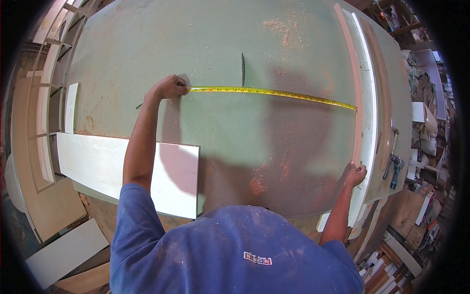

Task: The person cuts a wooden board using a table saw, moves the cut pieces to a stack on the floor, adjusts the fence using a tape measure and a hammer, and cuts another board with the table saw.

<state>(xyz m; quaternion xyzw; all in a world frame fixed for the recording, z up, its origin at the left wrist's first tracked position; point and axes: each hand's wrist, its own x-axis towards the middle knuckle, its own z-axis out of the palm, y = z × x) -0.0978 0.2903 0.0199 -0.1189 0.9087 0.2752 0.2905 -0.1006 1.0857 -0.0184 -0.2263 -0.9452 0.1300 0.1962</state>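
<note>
My left hand (172,87) is closed around one end of a yellow tape measure (274,92); its case is mostly hidden in my fingers. Drawn out across the green tabletop, the blade reaches the edge of a long reddish-brown wooden strip (358,88) on the right. My right hand (356,175) has its fingers curled at the near end of that strip. Beside the strip runs a long white-edged board (368,63). A thin dark serrated blade (243,68) lies just beyond the tape. Left of my left hand is a small thin dark stick (139,106).
A white panel (98,157) lies at the table's near left, under my left arm. A wooden frame (46,112) stands along the left side. On the right edge rests a power drill (395,169). Sawdust (286,29) is scattered over the green tabletop (220,122); offcuts are piled beyond the right side.
</note>
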